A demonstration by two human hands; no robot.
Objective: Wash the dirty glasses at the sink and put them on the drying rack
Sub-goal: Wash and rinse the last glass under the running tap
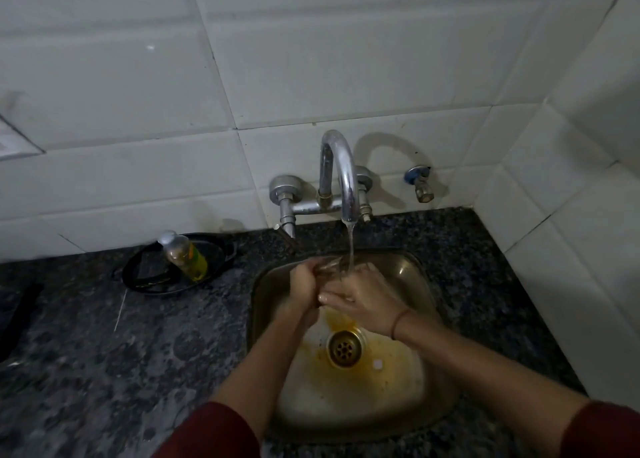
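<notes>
Left hand [304, 284] fingers curl round the glass [329, 266] — right hand [363, 302] fingers on it too, grip unclear. Glass is under the tap [341, 180] stream, near the sink [431, 295] back edge. Wet, slick, light, brittle — hold the wall, not the rim

Front of sink [433, 295], over drain [344, 348]: open.
Back of sink: filled by left hand [304, 286], right hand [363, 302] and glass [329, 267], tap [343, 177] close overhead.
Table [104, 353] left of sink: broad bare stretch; pan [152, 277] with bottle [185, 257] at back.
Right of sink: narrow strip, then tiled wall [571, 215].
</notes>
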